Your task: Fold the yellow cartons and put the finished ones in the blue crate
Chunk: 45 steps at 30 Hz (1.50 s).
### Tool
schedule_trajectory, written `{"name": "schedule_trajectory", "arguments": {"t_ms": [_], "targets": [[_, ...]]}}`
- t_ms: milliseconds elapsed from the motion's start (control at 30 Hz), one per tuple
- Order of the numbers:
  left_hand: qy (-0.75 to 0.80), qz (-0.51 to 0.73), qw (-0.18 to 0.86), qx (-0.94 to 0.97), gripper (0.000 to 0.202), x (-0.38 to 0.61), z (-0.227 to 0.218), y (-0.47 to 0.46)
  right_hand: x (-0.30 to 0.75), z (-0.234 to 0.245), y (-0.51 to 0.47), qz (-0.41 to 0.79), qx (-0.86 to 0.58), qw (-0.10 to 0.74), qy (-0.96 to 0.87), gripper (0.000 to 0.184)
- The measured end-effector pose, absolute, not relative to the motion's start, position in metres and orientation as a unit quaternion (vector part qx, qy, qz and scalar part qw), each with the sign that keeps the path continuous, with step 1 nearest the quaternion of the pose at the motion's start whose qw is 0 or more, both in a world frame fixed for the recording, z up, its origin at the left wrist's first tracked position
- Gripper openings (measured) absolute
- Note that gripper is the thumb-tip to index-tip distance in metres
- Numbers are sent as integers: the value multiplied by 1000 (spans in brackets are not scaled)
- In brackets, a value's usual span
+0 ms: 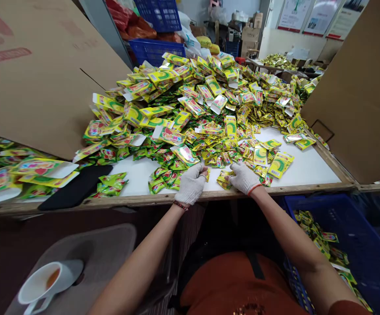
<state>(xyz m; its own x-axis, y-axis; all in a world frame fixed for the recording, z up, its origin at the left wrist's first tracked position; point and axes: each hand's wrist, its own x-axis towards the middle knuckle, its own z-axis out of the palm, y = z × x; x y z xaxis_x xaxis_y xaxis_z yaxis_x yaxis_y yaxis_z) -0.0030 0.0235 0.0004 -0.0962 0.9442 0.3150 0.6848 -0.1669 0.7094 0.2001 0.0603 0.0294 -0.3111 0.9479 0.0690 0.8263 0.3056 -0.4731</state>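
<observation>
Both my hands wear white knit gloves with bare fingertips, low over the front edge of a white worktop (137, 168). My left hand (190, 183) has its fingers curled in a pinch around a small yellow packet (208, 175), mostly hidden by them. Close by on the right, my right hand (244, 177) closes its fingertips on a yellow candy-like packet (223, 179). Green packets (163, 178) lie left of my left hand. Beyond both hands rises a big heap of small packets and flat yellow boxes (172, 135), several with open flaps. A yellow box (280, 165) lies right of my right hand.
Cardboard panels flank the worktop at left (45, 78) and right (350, 100). A wooden rim (308, 189) runs along its front. Below right stands a blue crate (357, 236) with packets. A white cup (50, 282) sits on a stool (111, 249) below left.
</observation>
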Motion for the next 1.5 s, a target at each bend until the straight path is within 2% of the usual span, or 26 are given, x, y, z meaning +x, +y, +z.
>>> {"name": "schedule_trajectory", "arguments": {"t_ms": [100,267,300,400,467,600,667,733,867,1033,1167,1267,1367,1500], "targets": [[635,386,144,653,24,-4,-1,23,198,29,60,161,-569,133,-795,22],[616,333,90,708,17,4,5,40,210,10,56,209,-541,222,-784,9],[612,318,77,720,16,7,7,47,213,6,56,227,-527,246,-781,12],[610,271,41,744,16,17,13,70,217,-2,59,257,-499,291,-775,39],[608,245,19,755,23,23,15,81,218,-4,62,263,-493,285,-779,43],[583,187,4,791,19,32,15,87,218,-4,63,272,-481,269,-788,17],[580,155,5,800,20,33,15,86,219,-3,60,269,-481,295,-781,5],[589,129,7,797,24,34,15,86,219,-3,58,277,-478,332,-764,4],[611,92,29,786,33,38,20,92,220,-1,52,303,-482,364,-737,16],[635,72,105,762,32,46,30,105,220,2,52,298,-464,388,-738,31],[656,112,181,724,23,39,34,105,223,2,54,316,-483,409,-706,34],[667,200,224,682,12,29,36,94,226,6,55,362,-477,397,-696,28],[653,311,275,633,24,23,40,78,226,11,56,347,-435,414,-721,20],[598,413,359,586,44,30,44,62,221,19,60,344,-408,426,-730,22]]}}
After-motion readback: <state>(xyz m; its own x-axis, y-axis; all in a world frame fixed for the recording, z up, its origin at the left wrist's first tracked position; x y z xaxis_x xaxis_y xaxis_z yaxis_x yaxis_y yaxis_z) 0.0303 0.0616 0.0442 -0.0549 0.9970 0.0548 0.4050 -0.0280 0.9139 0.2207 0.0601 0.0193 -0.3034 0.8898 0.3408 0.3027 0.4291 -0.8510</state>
